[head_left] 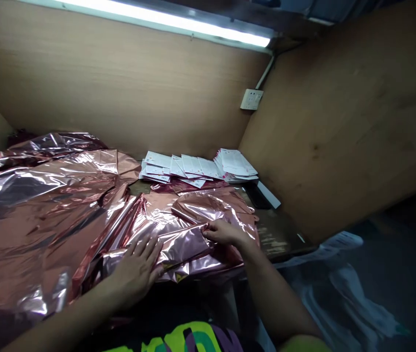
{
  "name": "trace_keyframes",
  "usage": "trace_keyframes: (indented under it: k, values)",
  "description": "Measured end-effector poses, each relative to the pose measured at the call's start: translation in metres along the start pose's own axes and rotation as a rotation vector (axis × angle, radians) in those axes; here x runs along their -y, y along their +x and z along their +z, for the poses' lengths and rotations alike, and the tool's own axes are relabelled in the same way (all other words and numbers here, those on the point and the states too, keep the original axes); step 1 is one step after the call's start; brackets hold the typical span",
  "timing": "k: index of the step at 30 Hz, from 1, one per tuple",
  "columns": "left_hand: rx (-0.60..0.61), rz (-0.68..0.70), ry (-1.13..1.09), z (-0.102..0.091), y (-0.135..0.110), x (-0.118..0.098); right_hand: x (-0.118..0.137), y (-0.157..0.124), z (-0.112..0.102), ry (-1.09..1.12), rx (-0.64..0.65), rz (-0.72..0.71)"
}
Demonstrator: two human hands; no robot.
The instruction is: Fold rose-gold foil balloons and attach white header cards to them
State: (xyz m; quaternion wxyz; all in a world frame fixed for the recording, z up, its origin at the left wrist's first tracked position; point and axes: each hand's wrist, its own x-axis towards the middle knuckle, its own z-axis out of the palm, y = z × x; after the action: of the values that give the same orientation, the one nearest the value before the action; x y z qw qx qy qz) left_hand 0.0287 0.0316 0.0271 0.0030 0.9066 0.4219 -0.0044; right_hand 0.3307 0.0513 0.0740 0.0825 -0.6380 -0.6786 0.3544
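An edge of a crinkled, shiny rose-gold foil piece [189, 244] is pinched between the thumb and fingers of the right hand [224, 232], while the same piece is pressed down under the spread, flat left hand [138, 266]. The piece lies at the near edge of the brown wooden table [277, 234], just in front of the person. It appears partly folded and smoothed, with the fold not yet closed. A loose heap of rose-gold foil sheets [42, 205] is seen to the left, seemingly not yet handled. Fanned white printed cards [196, 168] are stacked behind, near the wooden back wall [120, 98], untouched.
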Motion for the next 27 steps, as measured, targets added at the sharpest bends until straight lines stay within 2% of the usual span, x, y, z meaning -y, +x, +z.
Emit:
trace_keyframes:
  k: [2,3,4,6,7,8,9,10,12,13,14,15,16,18,19,21,23,25,27]
  values:
    - [-0.016,-0.017,-0.003,0.022,-0.005,-0.005,0.022,-0.007,0.024,-0.045,-0.136,0.059]
    - [-0.027,-0.033,0.001,0.03,-0.007,-0.005,0.033,-0.01,0.04,-0.078,-0.196,0.026]
    - [-0.033,-0.042,0.001,0.035,-0.008,-0.006,0.044,-0.012,0.057,-0.119,-0.233,-0.056]
    - [-0.024,-0.053,-0.008,0.036,-0.01,-0.006,0.053,-0.012,0.083,-0.238,-0.216,-0.319]
    - [-0.01,-0.056,-0.017,0.034,-0.01,-0.006,0.05,-0.012,0.089,-0.293,-0.188,-0.396]
    - [0.006,-0.057,-0.026,0.031,-0.01,-0.006,0.042,-0.012,0.087,-0.334,-0.169,-0.386]
    - [0.021,-0.058,-0.035,0.027,-0.01,-0.006,0.029,-0.012,0.078,-0.358,-0.171,-0.275]
    - [0.037,-0.057,-0.043,0.024,-0.01,-0.007,0.014,-0.013,0.064,-0.376,-0.203,-0.085]
    - [0.058,-0.059,-0.055,0.021,-0.01,-0.007,-0.014,-0.015,0.026,-0.422,-0.352,0.365]
    - [0.06,-0.062,-0.059,0.021,-0.01,-0.008,-0.021,-0.015,0.008,-0.446,-0.458,0.521]
    - [0.057,-0.063,-0.062,0.022,-0.01,-0.008,-0.022,-0.014,-0.006,-0.463,-0.539,0.568]
    - [0.046,-0.059,-0.065,0.023,-0.01,-0.008,-0.017,-0.01,-0.014,-0.464,-0.571,0.498]
    - [0.028,-0.053,-0.066,0.025,-0.01,-0.007,-0.006,-0.003,-0.017,-0.448,-0.538,0.342]
    - [-0.019,-0.037,-0.06,0.03,-0.009,-0.005,0.027,0.016,-0.007,-0.391,-0.323,-0.031]
    - [-0.042,-0.029,-0.053,0.033,-0.009,-0.004,0.044,0.028,0.001,-0.363,-0.19,-0.156]
    - [-0.089,-0.016,-0.035,0.036,-0.01,-0.002,0.071,0.05,0.013,-0.324,0.01,-0.246]
    - [-0.178,-0.015,-0.011,0.034,-0.011,-0.001,0.082,0.063,0.014,-0.284,0.108,-0.265]
    - [-0.327,-0.02,0.018,0.026,-0.013,-0.005,0.078,0.064,0.005,-0.216,0.118,-0.287]
    - [-0.475,-0.024,0.044,0.014,-0.014,-0.012,0.068,0.057,-0.004,-0.124,0.032,-0.298]
